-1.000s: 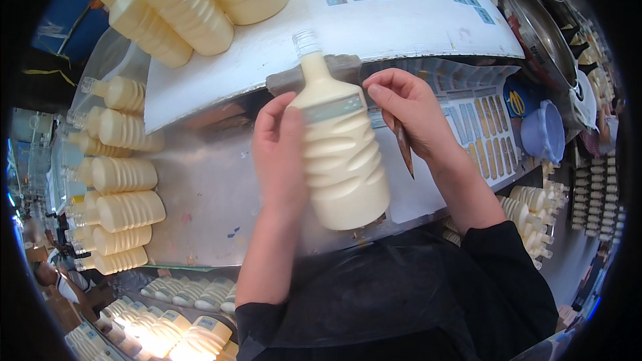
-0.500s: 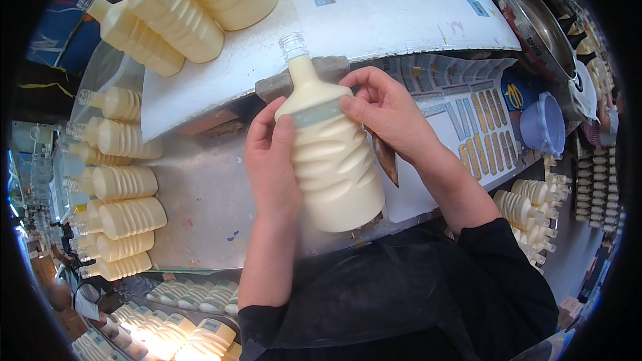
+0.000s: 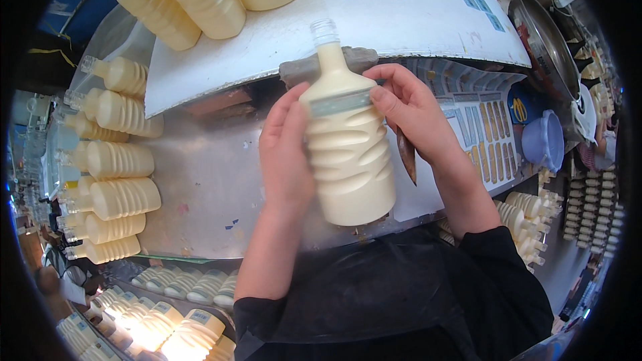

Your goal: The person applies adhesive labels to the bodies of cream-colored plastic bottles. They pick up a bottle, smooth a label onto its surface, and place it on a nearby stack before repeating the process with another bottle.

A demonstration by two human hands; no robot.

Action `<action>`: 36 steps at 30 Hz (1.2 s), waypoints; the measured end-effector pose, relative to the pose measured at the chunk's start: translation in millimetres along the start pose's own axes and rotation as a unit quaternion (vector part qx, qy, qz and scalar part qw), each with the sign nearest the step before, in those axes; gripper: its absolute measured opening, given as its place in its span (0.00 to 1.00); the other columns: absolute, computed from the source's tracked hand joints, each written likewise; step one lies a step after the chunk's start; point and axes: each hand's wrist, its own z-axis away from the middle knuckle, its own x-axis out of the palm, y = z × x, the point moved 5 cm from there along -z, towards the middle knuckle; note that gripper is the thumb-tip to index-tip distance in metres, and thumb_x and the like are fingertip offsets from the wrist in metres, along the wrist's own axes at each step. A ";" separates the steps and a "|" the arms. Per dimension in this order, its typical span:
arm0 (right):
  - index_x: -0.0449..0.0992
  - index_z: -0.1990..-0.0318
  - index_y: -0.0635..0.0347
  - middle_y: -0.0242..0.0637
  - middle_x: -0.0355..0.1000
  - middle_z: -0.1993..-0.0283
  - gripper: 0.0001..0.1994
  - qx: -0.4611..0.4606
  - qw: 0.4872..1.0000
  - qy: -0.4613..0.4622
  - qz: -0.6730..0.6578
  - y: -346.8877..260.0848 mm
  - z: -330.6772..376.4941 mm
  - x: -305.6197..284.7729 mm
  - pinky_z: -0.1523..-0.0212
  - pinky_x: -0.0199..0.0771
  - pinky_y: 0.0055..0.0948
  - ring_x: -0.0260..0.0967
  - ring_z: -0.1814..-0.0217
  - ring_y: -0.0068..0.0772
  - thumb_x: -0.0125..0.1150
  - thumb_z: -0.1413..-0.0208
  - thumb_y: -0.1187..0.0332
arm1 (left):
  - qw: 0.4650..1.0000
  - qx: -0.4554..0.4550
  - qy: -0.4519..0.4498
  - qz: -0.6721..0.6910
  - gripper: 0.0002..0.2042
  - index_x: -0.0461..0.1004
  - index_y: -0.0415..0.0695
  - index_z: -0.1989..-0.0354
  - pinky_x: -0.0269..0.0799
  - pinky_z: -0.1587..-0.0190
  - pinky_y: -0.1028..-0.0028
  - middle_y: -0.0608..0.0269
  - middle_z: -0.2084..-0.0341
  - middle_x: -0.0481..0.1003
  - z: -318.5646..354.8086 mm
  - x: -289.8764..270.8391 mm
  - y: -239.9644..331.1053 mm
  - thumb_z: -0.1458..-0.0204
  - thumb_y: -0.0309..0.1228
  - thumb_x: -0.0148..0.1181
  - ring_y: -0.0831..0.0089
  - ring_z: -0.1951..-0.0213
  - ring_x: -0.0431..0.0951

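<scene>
Cream bottle (image 3: 353,174) — grey-green label (image 3: 340,103), details blurred.

Bench (image 3: 200,180): open from my left hand (image 3: 287,147) to the bottle row (image 3: 122,160).
Bottle (image 3: 351,160): fills the gap to my right hand (image 3: 413,112).
Board (image 3: 281,43): raised edge stands ahead.
Label sheets (image 3: 491,140): flat, passable; the bucket (image 3: 543,142) blocks me beyond.
</scene>
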 end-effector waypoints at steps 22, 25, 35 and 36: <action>0.74 0.46 0.61 0.22 0.70 0.66 0.16 0.009 0.999 0.015 -0.026 -1.9 0.2 4.2 0.66 0.64 0.14 0.62 0.67 0.10 0.64 0.36 0.62 | 1.000 0.018 0.004 -0.006 0.15 0.72 0.37 0.40 0.78 0.47 0.72 0.58 0.49 0.78 -1.1 -0.6 -3.3 0.33 0.27 0.56 0.74 0.50 0.79; 0.74 0.44 0.60 0.21 0.70 0.65 0.15 0.040 0.997 0.006 -0.059 -4.4 4.0 2.3 0.68 0.61 0.14 0.60 0.68 0.09 0.59 0.33 0.62 | 1.000 0.006 0.006 0.008 0.16 0.71 0.38 0.37 0.76 0.45 0.72 0.58 0.48 0.78 -0.2 -7.6 -5.3 0.31 0.28 0.52 0.74 0.49 0.78; 0.72 0.39 0.62 0.22 0.71 0.69 0.16 0.047 0.997 0.020 -0.059 3.5 6.9 4.2 0.80 0.56 0.12 0.58 0.79 0.07 0.54 0.28 0.64 | 0.995 0.048 -0.053 -0.077 0.23 0.65 0.38 0.32 0.70 0.38 0.71 0.56 0.40 0.72 10.9 -6.4 -4.1 0.34 0.29 0.57 0.71 0.42 0.74; 0.73 0.39 0.62 0.22 0.71 0.68 0.16 0.053 0.996 0.011 -0.077 5.0 8.1 2.2 0.78 0.57 0.12 0.58 0.78 0.08 0.54 0.29 0.64 | 0.992 0.057 -0.058 -0.099 0.25 0.64 0.39 0.31 0.71 0.40 0.70 0.55 0.40 0.71 8.6 -9.6 -7.9 0.35 0.31 0.59 0.70 0.43 0.75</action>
